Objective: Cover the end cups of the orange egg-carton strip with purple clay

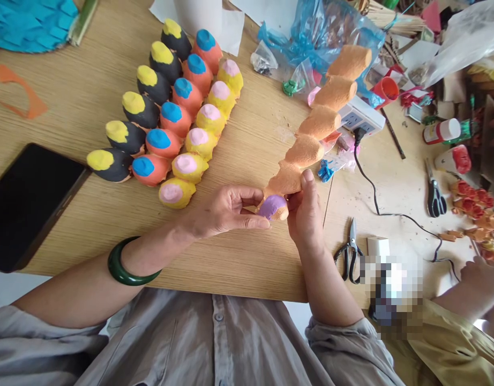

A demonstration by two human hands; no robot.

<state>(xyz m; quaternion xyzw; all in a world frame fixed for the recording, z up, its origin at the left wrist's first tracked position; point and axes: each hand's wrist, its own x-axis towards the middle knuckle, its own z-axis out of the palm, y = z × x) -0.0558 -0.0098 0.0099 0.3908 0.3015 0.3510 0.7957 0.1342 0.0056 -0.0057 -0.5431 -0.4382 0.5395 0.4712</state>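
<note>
An orange-covered egg carton strip (pixel 309 151) slants up and away from me, above the wooden table. My right hand (pixel 307 217) grips its near end, thumb on top. On the nearest cup sits a patch of purple clay (pixel 271 206), covering part of the orange. Thumb and fingers of my left hand (pixel 226 212) are closed on the edge of that cup, touching the purple. To the left lie finished-looking strips in rows: black cups with yellow tips (pixel 141 110), orange cups with blue tips (pixel 176 119), and yellow cups with pink tips (pixel 202 136).
A black phone (pixel 36 198) lies at the left. Right of me are a power strip (pixel 361 115) with a plugged cord, wire cutters (pixel 350 252) and scissors (pixel 434 193). Blue plastic bags (pixel 311 32) lie behind. A co-worker's hand (pixel 482 279) shows at the right edge.
</note>
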